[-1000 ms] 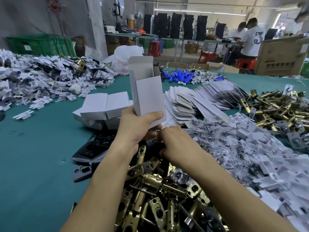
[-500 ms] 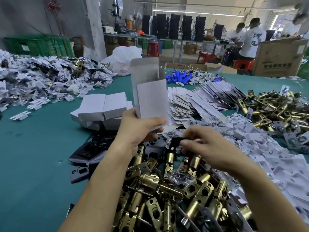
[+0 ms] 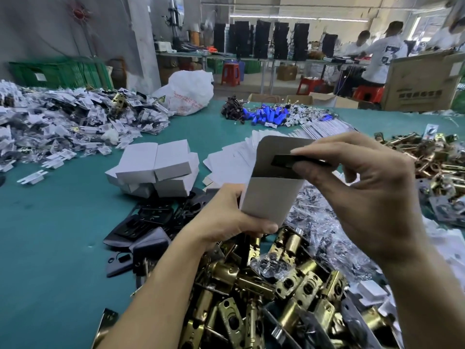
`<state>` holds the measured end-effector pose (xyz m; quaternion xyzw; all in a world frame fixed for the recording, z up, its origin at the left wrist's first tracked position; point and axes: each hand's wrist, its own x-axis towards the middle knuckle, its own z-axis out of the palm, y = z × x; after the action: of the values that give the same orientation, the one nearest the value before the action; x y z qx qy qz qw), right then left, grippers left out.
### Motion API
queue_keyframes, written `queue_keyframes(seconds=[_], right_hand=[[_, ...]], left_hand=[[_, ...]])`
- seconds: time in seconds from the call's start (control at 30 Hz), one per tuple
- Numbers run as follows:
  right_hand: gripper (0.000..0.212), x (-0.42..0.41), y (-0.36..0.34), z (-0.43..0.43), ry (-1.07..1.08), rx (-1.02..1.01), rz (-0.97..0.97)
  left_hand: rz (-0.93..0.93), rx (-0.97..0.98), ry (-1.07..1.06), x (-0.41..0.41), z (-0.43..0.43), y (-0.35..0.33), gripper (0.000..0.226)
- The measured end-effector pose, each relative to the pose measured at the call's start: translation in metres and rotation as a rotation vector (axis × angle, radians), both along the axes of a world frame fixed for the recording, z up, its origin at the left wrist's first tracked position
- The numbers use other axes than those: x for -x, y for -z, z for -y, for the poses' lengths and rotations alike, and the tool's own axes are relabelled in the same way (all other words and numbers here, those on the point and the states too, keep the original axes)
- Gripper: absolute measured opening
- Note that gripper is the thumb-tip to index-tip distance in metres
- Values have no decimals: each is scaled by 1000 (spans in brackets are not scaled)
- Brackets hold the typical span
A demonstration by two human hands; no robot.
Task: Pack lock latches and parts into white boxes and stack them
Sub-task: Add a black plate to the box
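Risk: black plate (image 3: pixel 283 161) may snag box (image 3: pixel 271 197) rim, drop; right hand (image 3: pixel 372 202) pinches it at 12 o'clock, left hand (image 3: pixel 226 216) grips box.

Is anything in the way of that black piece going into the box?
Nothing visible is. The right hand pinches the black piece right at the open mouth of the white box, which the left hand holds. The flap stands open behind the piece.
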<state>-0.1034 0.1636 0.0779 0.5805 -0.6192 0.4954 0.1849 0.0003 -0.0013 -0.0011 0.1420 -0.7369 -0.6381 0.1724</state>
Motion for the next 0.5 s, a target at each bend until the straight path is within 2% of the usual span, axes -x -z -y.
queue_keyframes(seconds=[0.23,0.5], right_hand=[[23,-1,1,5,112,18,-62],[22,13,6,3,139,-113,-37]], left_hand=[[59,82,-3,1,-1,-1,37],[67,-10,54,2,-3,2,40]])
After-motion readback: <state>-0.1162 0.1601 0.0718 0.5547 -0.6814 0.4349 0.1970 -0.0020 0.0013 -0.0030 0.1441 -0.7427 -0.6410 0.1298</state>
